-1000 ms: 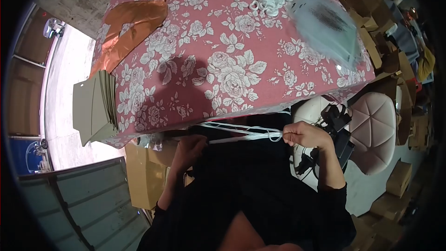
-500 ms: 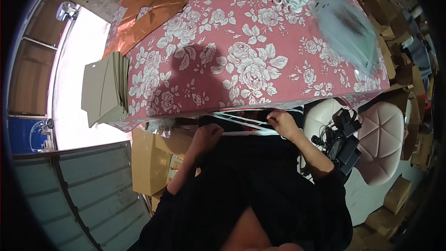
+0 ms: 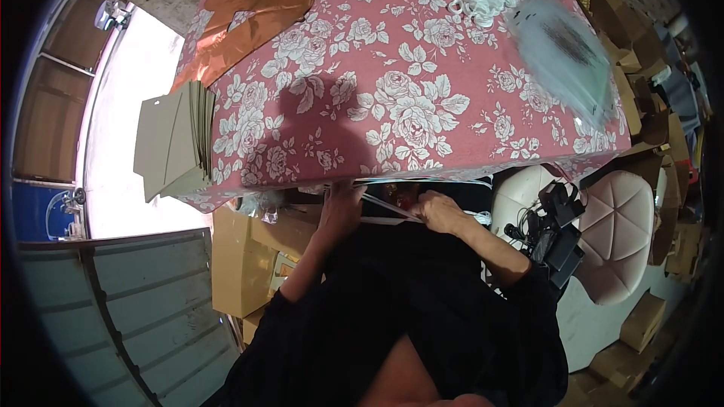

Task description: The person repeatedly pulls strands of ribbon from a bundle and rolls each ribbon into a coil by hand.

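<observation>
White strings stretch between my two hands over my lap, just below the table's front edge. My left hand has its fingers closed on one end of the strings, close under the tablecloth. Closed on the strings' other end is my right hand, a little lower and to the right. More white string shows just past my right hand. Something reddish lies in shadow between the hands, too dark to make out.
A flowered pink tablecloth covers the table. On it are orange foil, white rings, plastic bags and grey-green cards. Black adapters lie on a chair. Cardboard boxes stand at both sides.
The view has shifted so the table sits farther right. My left hand has risen toward the table edge, and my right hand has moved left, closing the gap between them.
</observation>
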### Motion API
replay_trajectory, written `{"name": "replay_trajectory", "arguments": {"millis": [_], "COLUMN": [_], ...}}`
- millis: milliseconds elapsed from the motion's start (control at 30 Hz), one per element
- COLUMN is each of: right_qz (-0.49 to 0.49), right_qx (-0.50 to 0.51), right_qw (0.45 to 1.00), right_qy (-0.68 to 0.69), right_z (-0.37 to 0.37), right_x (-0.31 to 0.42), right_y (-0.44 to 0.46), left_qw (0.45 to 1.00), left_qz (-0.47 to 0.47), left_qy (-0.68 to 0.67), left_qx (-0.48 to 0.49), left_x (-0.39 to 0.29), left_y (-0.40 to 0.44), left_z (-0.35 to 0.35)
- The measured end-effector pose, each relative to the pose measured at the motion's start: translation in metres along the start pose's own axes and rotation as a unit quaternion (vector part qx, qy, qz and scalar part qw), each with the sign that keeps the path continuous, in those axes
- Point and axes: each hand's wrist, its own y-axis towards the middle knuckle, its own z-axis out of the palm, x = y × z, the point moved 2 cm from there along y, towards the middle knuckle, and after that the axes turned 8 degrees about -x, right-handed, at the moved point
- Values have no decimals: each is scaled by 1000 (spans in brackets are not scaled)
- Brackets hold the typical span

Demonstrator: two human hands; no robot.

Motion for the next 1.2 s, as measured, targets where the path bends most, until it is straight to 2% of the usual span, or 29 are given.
{"name": "replay_trajectory", "arguments": {"millis": [67,133,200,333,433,600,667,700,767,833,967,1067,1133,1200], "right_qz": [-49,-61,-3,7,27,72,29,30,68,52,22,22,21,17], "right_qx": [-31,-52,-88,-204,-217,-250,-347,-347,-191,-190,-177,-173,-171,-190], "right_qw": [997,994,994,979,975,965,934,934,976,977,983,985,985,982], "right_qy": [47,69,62,27,44,33,-83,-84,-80,-79,-40,-13,-4,-2], "right_z": [10,1,-8,-10,-18,-12,-14,-14,-8,-19,-22,-31,-32,-36], "right_x": [-4,-4,-9,-21,-17,-26,-28,-30,-33,-25,-25,-22,-23,-20], "right_y": [-7,-12,-16,-23,-26,-26,-26,-30,-38,-44,-55,-63,-67,-69], "left_qw": [999,993,994,994,998,996,996,997,997,996,995,988,982,981], "left_qz": [26,32,31,8,8,21,23,29,37,30,35,22,21,24], "left_qy": [17,88,85,73,45,64,53,31,7,-53,-60,-135,-129,-124], "left_qx": [-3,65,66,80,39,59,70,68,66,72,72,71,134,147], "left_x": [3,2,6,6,11,10,9,9,9,10,0,-18,-25,-34], "left_y": [-2,-5,-12,-27,-37,-39,-37,-35,-28,-20,0,17,28,37], "left_z": [1,-3,-5,-13,-9,-11,-13,-13,-12,-7,12,22,38,50]}}
